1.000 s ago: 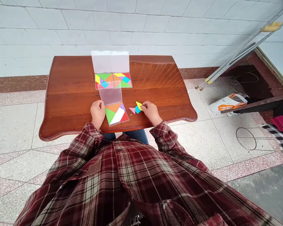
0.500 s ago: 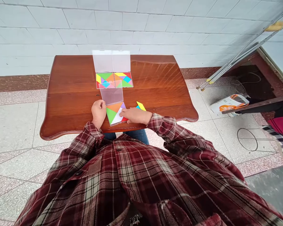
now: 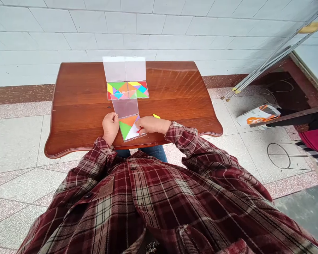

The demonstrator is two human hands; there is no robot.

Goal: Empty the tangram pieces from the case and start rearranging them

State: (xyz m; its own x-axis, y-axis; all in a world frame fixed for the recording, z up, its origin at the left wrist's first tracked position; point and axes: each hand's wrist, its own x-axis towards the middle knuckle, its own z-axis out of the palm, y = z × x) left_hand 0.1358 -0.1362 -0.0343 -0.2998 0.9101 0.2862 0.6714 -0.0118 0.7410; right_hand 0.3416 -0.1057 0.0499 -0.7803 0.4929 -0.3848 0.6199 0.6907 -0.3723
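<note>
The step in hand looks like taking a red piece (image 3: 138, 131) out of an open square case (image 3: 131, 134) near the middle of the table's front edge. The right hand (image 3: 153, 124) reaches over the case from its right side; thumb and fingertips seem to pinch the red piece, though the knuckles hide much of the grip. The left hand (image 3: 110, 125) rests by the case's left edge, fingers curled in and pressed together; I cannot tell whether they hold the rim.

The next move calls, I judge, for a light upward lift that leaves the neighbouring pieces flat. An orange triangle (image 3: 129, 120) and a green triangle (image 3: 125, 129) lie in the tray, with a purple sliver beside the fingers; bare white floor shows in the front part.

The pieces look like smooth, thin plastic with straight sides (rather slippery, I would guess). The case's clear lid (image 3: 125, 107) stands hinged up, towards two filled cases (image 3: 135, 70) nearer the table's back edge. A yellow piece (image 3: 156, 116) peeks out beyond the right hand. The glossy, red-brown wooden table (image 3: 79, 102) has curved side edges and rounded front corners.
</note>
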